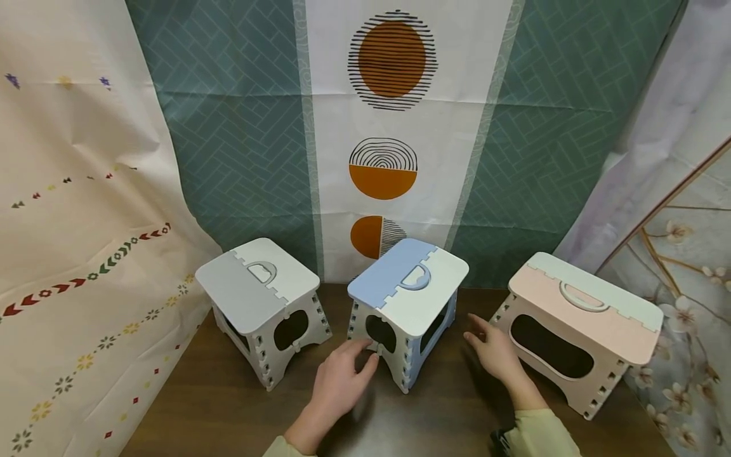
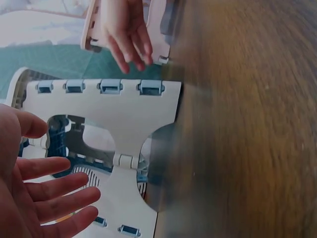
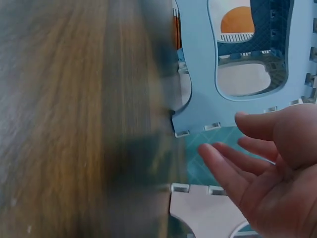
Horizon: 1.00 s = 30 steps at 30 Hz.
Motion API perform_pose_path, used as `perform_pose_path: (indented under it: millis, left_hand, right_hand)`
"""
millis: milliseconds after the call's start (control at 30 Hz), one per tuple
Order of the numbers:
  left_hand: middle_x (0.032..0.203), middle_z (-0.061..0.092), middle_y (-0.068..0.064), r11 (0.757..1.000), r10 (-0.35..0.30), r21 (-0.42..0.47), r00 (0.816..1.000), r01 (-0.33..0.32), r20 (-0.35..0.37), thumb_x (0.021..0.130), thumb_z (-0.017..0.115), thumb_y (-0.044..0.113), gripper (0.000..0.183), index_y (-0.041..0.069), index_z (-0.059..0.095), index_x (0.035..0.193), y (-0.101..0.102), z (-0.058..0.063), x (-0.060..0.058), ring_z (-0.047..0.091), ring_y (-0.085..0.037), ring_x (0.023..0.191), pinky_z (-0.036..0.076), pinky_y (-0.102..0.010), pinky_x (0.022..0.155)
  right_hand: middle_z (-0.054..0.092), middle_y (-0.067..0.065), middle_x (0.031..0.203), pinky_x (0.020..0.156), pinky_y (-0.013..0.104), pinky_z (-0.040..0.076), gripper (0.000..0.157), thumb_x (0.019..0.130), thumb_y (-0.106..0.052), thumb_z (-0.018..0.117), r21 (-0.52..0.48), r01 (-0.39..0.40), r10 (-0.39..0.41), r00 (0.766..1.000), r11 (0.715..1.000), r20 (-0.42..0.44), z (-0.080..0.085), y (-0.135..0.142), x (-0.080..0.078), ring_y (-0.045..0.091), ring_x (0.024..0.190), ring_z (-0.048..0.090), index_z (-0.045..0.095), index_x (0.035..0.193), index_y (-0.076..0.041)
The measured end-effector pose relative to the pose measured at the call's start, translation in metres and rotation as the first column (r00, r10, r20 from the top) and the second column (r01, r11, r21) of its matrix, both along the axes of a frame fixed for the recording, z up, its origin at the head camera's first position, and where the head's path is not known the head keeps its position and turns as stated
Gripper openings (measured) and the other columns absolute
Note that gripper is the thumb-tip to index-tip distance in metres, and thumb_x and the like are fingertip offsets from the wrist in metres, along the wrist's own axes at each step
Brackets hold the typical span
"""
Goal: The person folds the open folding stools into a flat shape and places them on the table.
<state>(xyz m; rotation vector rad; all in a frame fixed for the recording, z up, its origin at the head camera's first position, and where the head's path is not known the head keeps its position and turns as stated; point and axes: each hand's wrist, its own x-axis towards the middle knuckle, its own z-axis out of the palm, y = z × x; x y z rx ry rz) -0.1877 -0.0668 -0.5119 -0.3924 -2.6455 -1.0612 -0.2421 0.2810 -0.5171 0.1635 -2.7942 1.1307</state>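
Note:
Three folding step stools stand unfolded on a brown wooden surface. In the middle is the blue and white stool [image 1: 436, 285], with its handle raised slightly off centre on top. My left hand [image 1: 341, 379] is at its front left side, fingers extended and apart; the left wrist view shows the hand [image 2: 44, 198] beside the hinged end panel [image 2: 124, 129], and whether it touches cannot be told. My right hand [image 1: 495, 352] hovers between this stool and the pink and white stool [image 1: 577, 311], its fingers loosely spread and holding nothing. The grey and white stool [image 1: 228, 289] stands at the left.
Behind the stools hangs a green and white curtain [image 1: 245, 127] with orange circles. A cream patterned cloth [image 1: 85, 190] borders the left, and a floral cloth [image 1: 679, 330] the right. The wooden surface [image 1: 228, 406] extends in front of the stools.

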Motion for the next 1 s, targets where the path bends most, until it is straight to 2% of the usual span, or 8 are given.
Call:
perform_pose_path:
  millis: [167,300,533,667,900,1000]
  left_hand:
    - [0.124,0.075,-0.003,0.999,-0.008,0.037,1.0,0.007,0.024,0.103,0.071,0.034,0.033,0.015,0.077,0.129,0.006,0.002,0.002,0.072,-0.025,0.11,0.06,-0.05,0.082]
    - [0.117,0.074,-0.002,0.999,-0.018,0.049,0.998,0.015,0.059,0.102,0.071,0.04,0.039,0.016,0.075,0.133,0.013,0.003,0.002,0.071,-0.021,0.099,0.057,-0.044,0.072]
    - [0.102,0.066,0.001,0.999,-0.053,0.006,0.99,0.053,0.128,0.098,0.075,0.048,0.05,0.015,0.072,0.135,0.02,-0.004,0.008,0.054,-0.007,0.077,0.044,-0.031,0.057]
    - [0.1,0.065,0.002,0.998,-0.058,0.006,0.99,0.057,0.132,0.097,0.075,0.052,0.052,0.016,0.072,0.135,0.021,-0.007,0.013,0.05,-0.003,0.073,0.042,-0.029,0.055]
    - [0.095,0.065,0.004,0.998,-0.063,-0.02,0.994,0.065,0.089,0.097,0.075,0.048,0.055,0.012,0.071,0.138,0.029,0.001,0.002,0.053,-0.006,0.074,0.046,-0.032,0.058]
    - [0.091,0.063,0.006,0.996,-0.08,-0.019,0.99,0.083,0.114,0.098,0.074,0.05,0.055,0.012,0.07,0.138,0.031,0.002,0.0,0.053,-0.006,0.073,0.046,-0.033,0.06]
  right_hand:
    - [0.056,0.033,0.149,0.11,0.064,0.043,0.057,0.111,-0.013,0.06,-0.095,0.014,-0.009,0.999,0.995,0.051,0.0,-0.006,-0.014,0.05,0.136,0.055,0.039,0.16,0.007]
    - [0.048,0.034,0.155,0.113,0.066,0.039,0.062,0.112,-0.019,0.058,-0.117,0.026,-0.018,0.998,0.993,0.065,0.003,-0.01,-0.025,0.052,0.142,0.048,0.034,0.164,0.004]
    - [0.047,0.033,0.157,0.114,0.065,0.039,0.062,0.112,-0.017,0.059,-0.15,0.021,-0.009,0.997,0.988,0.08,0.002,-0.017,-0.033,0.051,0.143,0.047,0.033,0.164,0.004]
    - [0.049,0.032,0.155,0.114,0.063,0.039,0.061,0.111,-0.016,0.06,-0.166,0.01,0.003,0.997,0.986,0.082,0.0,-0.024,-0.036,0.05,0.143,0.048,0.036,0.162,0.006]
    - [0.045,0.031,0.159,0.115,0.064,0.037,0.063,0.112,-0.02,0.059,-0.204,0.017,-0.002,0.997,0.979,0.076,0.006,-0.023,-0.056,0.049,0.147,0.042,0.033,0.165,0.003]
    - [0.043,0.032,0.16,0.116,0.065,0.036,0.063,0.112,-0.021,0.057,-0.194,0.02,-0.004,0.997,0.981,0.081,0.004,-0.025,-0.062,0.05,0.149,0.039,0.032,0.165,0.002]
